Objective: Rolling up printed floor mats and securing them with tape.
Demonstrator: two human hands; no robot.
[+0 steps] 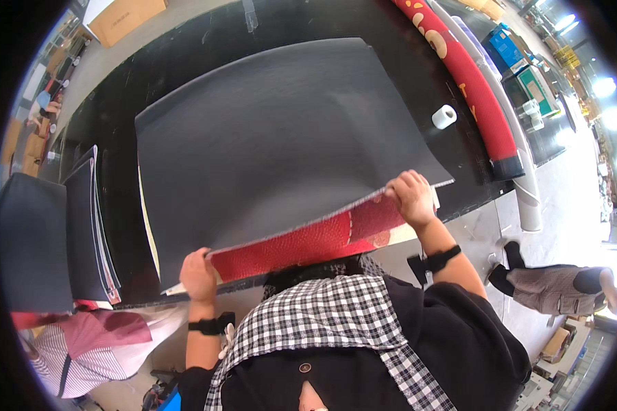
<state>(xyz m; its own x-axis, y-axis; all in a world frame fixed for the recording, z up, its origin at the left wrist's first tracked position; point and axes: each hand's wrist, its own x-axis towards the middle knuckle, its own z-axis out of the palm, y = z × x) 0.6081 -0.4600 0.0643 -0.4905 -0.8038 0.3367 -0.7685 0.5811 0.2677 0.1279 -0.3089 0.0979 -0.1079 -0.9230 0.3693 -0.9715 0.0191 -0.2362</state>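
Note:
A large floor mat (274,144) lies black backing up across the table in front of me. Its near edge is lifted and curled up, so a strip of the red patterned face (288,243) shows below. My left hand (199,275) is closed around the near left part of that edge. Farther right, the fingers of my right hand (411,197) wrap over the same edge near its right corner. Pale edges of material beneath the mat show along its left side and under my right hand.
The black table (185,55) carries a small white roll (444,116) on the right. A rolled red carpet (469,82) lies along its right side, beside paler rolls. Stacked black-backed mats (34,240) are at left, near another person (89,342). Someone else (555,288) is at right.

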